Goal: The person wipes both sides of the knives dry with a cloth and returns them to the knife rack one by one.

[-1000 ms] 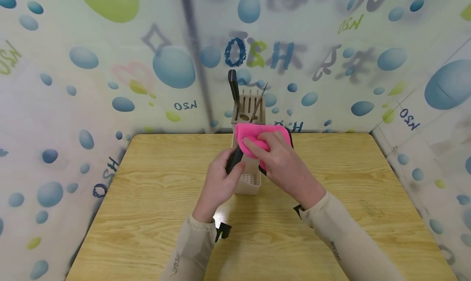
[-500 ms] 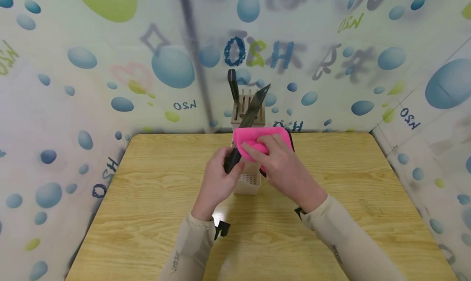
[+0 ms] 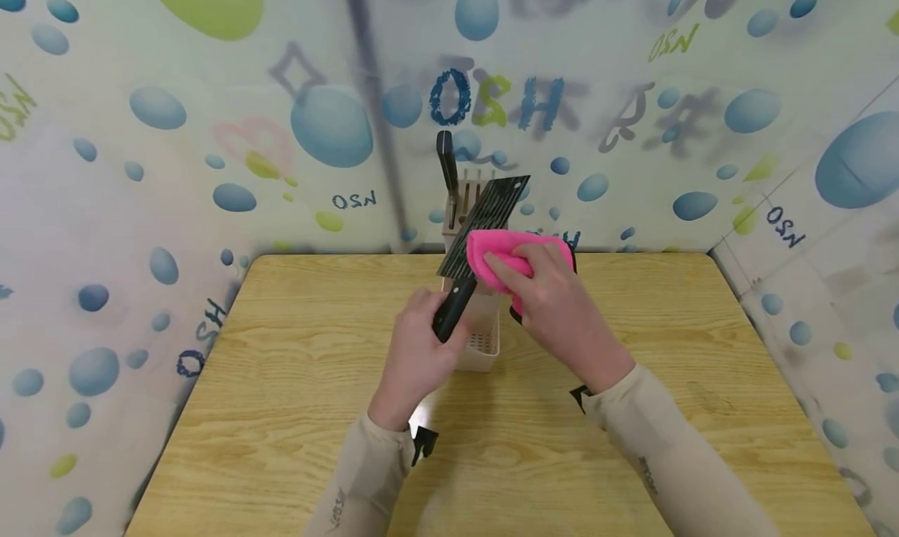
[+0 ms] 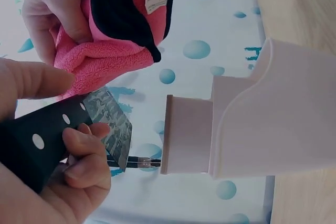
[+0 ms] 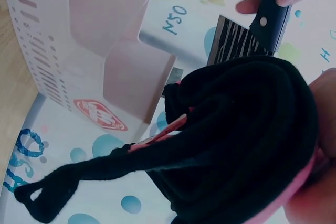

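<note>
My left hand [image 3: 419, 351] grips the black riveted handle of a cleaver [image 3: 494, 209]. Its dark, streaked blade points up and to the right, broad side toward the head camera. In my right hand [image 3: 565, 312], a folded pink cloth [image 3: 504, 250] with black edging is pinched. The cloth lies at the blade's right side near the handle, hiding part of the blade there; whether they touch I cannot tell. The left wrist view shows the cloth's black trim and white label [image 4: 156, 0]. Much of the right wrist view is filled by the bunched black edging [image 5: 236, 124].
Behind the hands stands a pale knife holder [image 3: 479, 359] with a slotted top and a perforated front tray. A second black-handled knife [image 3: 445, 161] stands in its left slot. The wooden table [image 3: 302, 381] meets a patterned wall [image 3: 323, 69] at the back.
The cleaver has rolled from nearly edge-on to broad side up. My right hand and the cloth have shifted right, uncovering more of the blade and the handle end.
</note>
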`<state>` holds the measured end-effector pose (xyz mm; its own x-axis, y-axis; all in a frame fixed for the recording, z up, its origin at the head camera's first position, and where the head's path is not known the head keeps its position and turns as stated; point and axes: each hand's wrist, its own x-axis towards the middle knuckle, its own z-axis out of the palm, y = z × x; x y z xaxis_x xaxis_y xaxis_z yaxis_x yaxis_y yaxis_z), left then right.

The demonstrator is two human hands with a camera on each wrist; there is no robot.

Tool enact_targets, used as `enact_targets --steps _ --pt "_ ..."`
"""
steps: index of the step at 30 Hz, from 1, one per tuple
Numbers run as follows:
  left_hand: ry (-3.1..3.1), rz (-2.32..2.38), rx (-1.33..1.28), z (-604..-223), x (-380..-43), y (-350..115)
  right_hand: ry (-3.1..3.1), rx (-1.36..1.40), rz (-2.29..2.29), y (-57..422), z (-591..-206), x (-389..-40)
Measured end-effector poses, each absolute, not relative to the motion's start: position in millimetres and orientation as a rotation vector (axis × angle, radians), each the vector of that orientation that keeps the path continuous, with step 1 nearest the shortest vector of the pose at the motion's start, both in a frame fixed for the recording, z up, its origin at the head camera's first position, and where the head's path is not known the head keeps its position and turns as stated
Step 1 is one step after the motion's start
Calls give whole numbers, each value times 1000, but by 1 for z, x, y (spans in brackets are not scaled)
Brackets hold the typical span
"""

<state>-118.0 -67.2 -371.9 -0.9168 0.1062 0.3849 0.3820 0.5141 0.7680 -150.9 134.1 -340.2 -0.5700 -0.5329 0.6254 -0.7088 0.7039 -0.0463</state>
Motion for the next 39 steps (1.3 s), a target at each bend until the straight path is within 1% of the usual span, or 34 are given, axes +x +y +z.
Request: enact_targets --steps 10,24,39 --pt "-2439 -1242 -461 -378 -118 -68 -2280 894 363 140 -341 -159" --pt "-2385 -1226 -509 -382 -117 -73 -2342 837 383 150 -344 -161" --pt "-2404 -1112 -541 -385 -114 -74 -2419 732 412 158 -344 -175"
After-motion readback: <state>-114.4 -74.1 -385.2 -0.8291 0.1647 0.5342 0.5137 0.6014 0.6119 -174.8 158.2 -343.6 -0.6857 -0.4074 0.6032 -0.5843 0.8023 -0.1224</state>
